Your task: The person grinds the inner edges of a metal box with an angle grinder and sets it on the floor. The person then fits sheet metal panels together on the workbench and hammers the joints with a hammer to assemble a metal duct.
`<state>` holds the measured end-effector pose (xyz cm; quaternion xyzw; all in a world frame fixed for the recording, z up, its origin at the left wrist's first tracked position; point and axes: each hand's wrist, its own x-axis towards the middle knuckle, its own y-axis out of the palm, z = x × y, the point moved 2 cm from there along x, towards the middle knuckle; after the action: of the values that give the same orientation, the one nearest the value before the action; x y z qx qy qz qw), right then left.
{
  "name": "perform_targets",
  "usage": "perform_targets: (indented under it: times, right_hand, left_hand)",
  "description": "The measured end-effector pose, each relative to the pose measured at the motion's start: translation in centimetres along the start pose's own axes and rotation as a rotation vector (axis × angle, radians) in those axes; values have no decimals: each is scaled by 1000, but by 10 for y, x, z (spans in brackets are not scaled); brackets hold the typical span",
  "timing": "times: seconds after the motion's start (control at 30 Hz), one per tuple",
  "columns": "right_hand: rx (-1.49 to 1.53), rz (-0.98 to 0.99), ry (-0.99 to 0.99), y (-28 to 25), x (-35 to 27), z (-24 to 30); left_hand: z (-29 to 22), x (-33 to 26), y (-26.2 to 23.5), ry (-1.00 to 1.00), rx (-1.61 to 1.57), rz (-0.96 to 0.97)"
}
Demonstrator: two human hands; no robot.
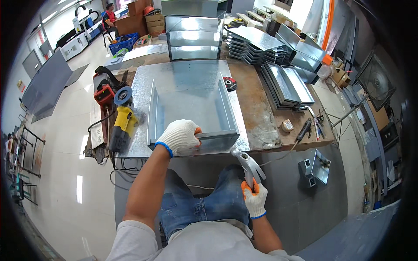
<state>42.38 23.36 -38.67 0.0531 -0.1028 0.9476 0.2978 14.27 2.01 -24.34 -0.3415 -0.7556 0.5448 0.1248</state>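
Observation:
A shallow sheet-metal tray point(226, 140) with bent-up sides lies on a metal sheet point(138, 95) at the table's near edge. My left hand point(180, 135), in a white knit glove with orange on the fingers, is closed over the tray's near wall, fingers curled to its inner side. My right hand point(254, 198), gloved alike, grips a claw hammer point(249, 165) by the handle. The hammer's head is up, just off the table edge and right of the tray's near corner. The handle's lower part is hidden in the glove.
A yellow angle grinder point(124, 124) and a red-and-black machine point(103, 93) stand at the left. A cutting disc point(230, 83) lies right of the tray. Stacked metal parts point(285, 85) fill the back right. A metal box point(315, 167) is on the floor; a person point(109, 19) sits far off.

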Motion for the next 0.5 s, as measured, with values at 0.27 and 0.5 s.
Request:
perform_targets:
  times: [0.27,0.5]
  right_hand:
    - [216,-23,172,-3,1,-2]
    - [374,-123,277,-15,-5,-10]
  left_hand:
    - [5,9,-6,39,191,101]
    - [13,10,-12,36,-44,298]
